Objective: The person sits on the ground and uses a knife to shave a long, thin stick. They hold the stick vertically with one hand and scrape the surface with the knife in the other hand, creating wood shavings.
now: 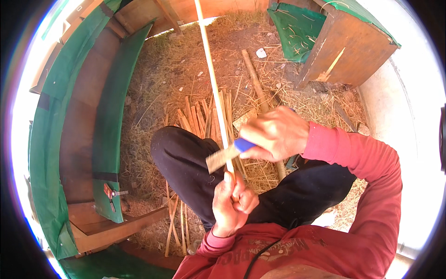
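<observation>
A long, thin, pale wooden stick (211,69) runs up and away from my lap. My left hand (232,202) is closed around its near end, thumb along the top. Just beyond those fingers, the broad, flat blade of a knife (218,160) lies across the stick. My right hand (276,132) is wrapped round the knife's blue handle. The blade looks slightly blurred, and I cannot tell how firmly it touches the wood. My crossed legs, in black trousers, are beneath both hands.
Split wood strips (197,116) lie piled beyond my knees on straw-strewn ground, beside a thick pole (255,79). A green-covered bench (111,116) at left carries a small metal tool (111,194). A wooden box (350,46) stands far right by a pale wall.
</observation>
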Available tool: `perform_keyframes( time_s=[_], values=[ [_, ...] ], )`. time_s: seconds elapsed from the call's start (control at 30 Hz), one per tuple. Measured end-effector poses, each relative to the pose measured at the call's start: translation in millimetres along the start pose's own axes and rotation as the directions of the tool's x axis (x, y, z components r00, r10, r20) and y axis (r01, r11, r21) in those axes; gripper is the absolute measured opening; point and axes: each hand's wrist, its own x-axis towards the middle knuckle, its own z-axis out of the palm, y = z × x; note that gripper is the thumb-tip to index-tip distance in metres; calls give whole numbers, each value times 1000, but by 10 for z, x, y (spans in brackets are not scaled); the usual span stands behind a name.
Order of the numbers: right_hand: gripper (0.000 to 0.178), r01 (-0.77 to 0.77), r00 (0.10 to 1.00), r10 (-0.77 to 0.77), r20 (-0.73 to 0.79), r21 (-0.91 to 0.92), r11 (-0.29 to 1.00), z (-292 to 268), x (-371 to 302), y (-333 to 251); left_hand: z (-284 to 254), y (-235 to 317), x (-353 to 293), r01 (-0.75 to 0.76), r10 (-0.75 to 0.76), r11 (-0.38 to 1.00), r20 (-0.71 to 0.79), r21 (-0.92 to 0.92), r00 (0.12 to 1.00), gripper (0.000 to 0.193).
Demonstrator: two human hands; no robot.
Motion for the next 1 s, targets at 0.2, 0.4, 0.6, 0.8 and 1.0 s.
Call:
perform_keyframes(
  time_s=[0.2, 0.4, 0.6, 0.8, 1.0],
  values=[
    [35, -476, 867, 416, -274, -209, 854, -23, 94, 495, -27, -46, 43, -53, 53, 999, 41, -2, 998, 42],
    [32, -381, 855, 309, -418, -98, 920, -253, 91, 580, -70, -84, -10, 0, 0, 1000, 68, -4, 998, 42],
    [30, -400, 890, 401, -218, 53, 915, -86, 101, 243, -53, -51, -25, -62, 63, 998, 38, -29, 997, 42],
    [31, -147, 983, 155, -93, 94, 985, -172, 79, 190, -36, -28, -2, -70, 74, 992, -29, 102, 997, 44],
    [34, -331, 882, 254, -398, -138, 933, -195, 132, 442, -105, -129, -87, 60, -60, 998, 165, 4, 984, 43]
  ],
)
